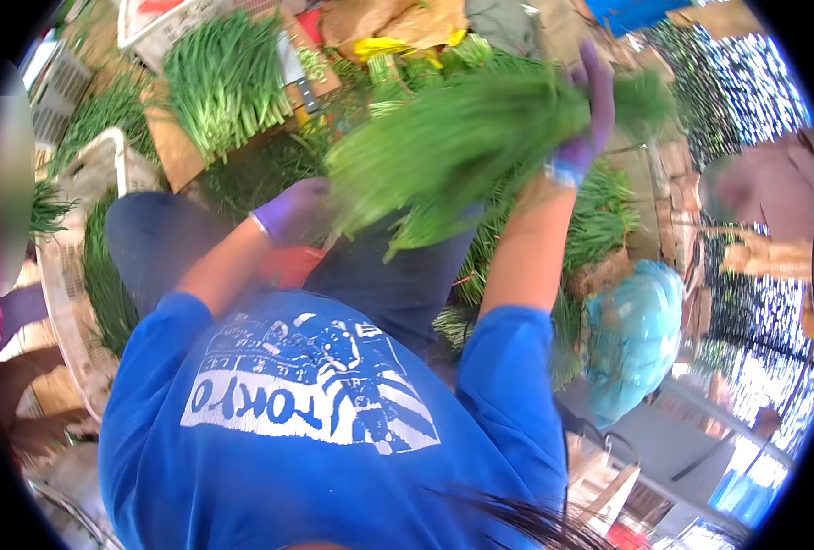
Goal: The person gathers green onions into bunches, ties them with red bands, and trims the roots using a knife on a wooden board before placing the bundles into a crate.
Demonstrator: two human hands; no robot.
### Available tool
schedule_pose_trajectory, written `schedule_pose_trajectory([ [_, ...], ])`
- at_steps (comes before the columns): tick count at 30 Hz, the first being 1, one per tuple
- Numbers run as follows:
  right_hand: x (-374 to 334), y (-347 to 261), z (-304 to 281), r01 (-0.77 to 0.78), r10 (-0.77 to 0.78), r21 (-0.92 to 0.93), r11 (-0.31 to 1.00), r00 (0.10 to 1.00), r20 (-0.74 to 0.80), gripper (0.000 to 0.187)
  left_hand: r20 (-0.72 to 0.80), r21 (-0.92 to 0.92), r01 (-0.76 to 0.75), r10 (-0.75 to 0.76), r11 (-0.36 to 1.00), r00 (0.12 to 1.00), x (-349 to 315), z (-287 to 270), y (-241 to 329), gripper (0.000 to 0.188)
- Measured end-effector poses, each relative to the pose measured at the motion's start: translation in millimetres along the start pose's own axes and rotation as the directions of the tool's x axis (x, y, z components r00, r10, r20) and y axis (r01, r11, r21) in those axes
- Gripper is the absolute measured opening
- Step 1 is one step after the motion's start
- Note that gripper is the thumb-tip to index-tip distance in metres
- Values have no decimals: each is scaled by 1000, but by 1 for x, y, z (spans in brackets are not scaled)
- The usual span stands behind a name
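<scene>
A big bunch of long green chives (453,137), smeared by motion, stretches in the air over my knees. My right hand (590,115), in a purple glove, grips it near its right end, with some leaves sticking out beyond the hand. Purple-gloved too, my left hand (299,211) is beside the bunch's lower left end. Its fingers are blurred and partly hidden, so I cannot tell whether it touches the leaves.
Ahead to the left, cut greens (228,82) lie on a board beside a knife (307,95). A white plastic crate (118,156) with greens stands at my left. More tied bundles (393,82) lie beyond the bunch. On the right are loose greens (599,215) and a teal plastic bag (641,335).
</scene>
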State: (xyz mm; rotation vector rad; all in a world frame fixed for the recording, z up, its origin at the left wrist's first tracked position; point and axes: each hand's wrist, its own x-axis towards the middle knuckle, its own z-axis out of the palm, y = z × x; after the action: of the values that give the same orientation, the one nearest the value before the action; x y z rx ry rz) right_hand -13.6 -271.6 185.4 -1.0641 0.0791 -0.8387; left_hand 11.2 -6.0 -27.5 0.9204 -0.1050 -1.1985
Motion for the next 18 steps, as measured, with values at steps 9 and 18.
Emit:
schedule_pose_trajectory([
  [9, 119, 2, 164, 180, -140, -486, 855, 983, 118, 19, -137, 959, 126, -30, -253, 990, -43, -60, 20, 21],
  [18, 125, 34, 189, 207, -504, -913, 353, 863, 1, 36, 59, 990, 36, 640, -134, 766, -68, 22, 66, 45],
])
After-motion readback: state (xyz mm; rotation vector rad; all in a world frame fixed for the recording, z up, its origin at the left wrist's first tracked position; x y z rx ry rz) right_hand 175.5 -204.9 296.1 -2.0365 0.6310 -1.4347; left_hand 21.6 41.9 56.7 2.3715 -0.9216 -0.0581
